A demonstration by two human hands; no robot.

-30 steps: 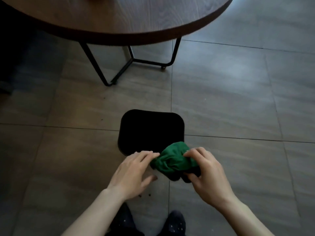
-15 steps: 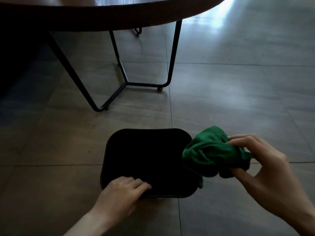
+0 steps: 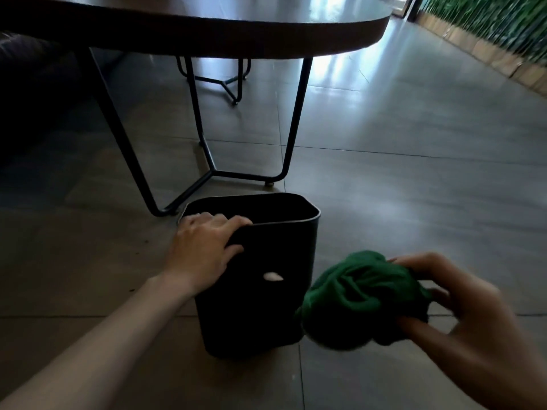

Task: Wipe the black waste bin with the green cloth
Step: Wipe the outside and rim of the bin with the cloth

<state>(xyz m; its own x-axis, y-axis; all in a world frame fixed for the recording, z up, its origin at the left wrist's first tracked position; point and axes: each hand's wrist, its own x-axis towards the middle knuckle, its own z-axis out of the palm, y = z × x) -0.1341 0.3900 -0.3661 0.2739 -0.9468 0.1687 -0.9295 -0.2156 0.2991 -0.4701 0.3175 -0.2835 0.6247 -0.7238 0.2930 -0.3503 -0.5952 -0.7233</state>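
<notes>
Down on the grey tiled floor, just in front of the round wooden table with its thin black metal legs, sitting upright with the open top showing: the black waste bin, squarish with rounded corners, plus a small pale smudge or glare spot on the near wall, can't really tell which. Gripping the near-left corner of the rim with the left hand, fingers hooked over the edge and down inside, thumb pressing flat against the outside wall, bare forearm running in from the bottom left. Holding the green cloth all bunched up in the right hand, fingertips curling over the top of the wad and thumb tucked under it, so basically a loose pinch around the crumpled lump. Hovering just beside the bin's right wall, low down near the base, with the left edge of the cloth either touching the wall or only a hair off it, hard to say from this angle. Right hand looking a bit blurry too. Showing off in the far top right: a strip of green plants behind a low tan border. Everything pretty dim under the table, with light bouncing off the tiles further back.
</notes>
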